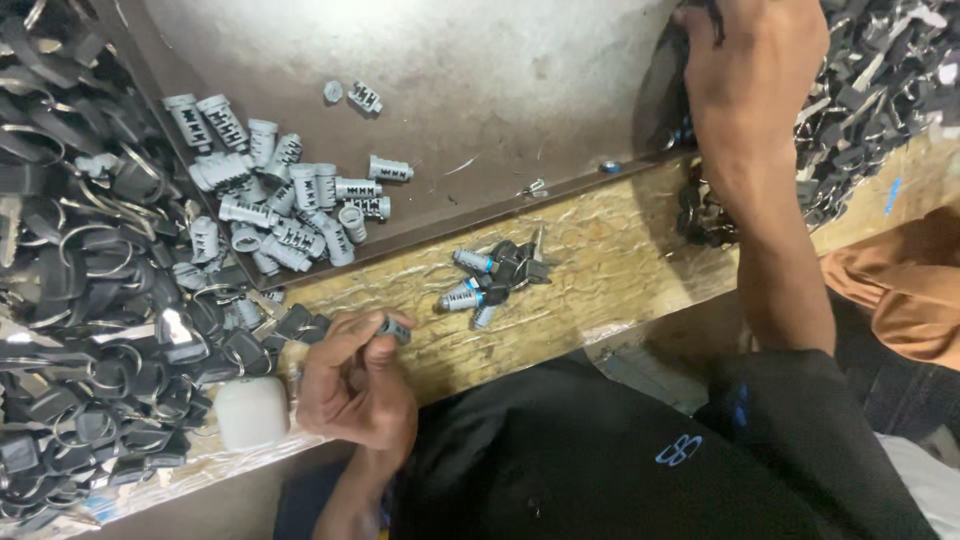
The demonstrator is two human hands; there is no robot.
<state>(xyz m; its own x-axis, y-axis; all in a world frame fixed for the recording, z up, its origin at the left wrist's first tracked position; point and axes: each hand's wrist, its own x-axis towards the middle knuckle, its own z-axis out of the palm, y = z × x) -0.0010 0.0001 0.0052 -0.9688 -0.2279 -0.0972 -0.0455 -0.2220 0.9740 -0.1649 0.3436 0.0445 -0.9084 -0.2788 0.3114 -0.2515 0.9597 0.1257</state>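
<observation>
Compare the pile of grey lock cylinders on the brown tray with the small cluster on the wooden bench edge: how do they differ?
The pile of grey lock cylinders is large and lies on the brown tray; the small cluster holds only a few and lies on the wooden bench edge. The pile's cylinders are bare, while the cluster's have black-headed keys. Both hold similar grey cylinders, untouched by either hand.

A small lock-assembly workshop: a rough chipboard bench (600, 260) with a worn metal tray (480, 90), grey lock cylinders (280, 195) heaped above the pinching fingers, and black-headed keys (90, 300) piled beside them.
</observation>
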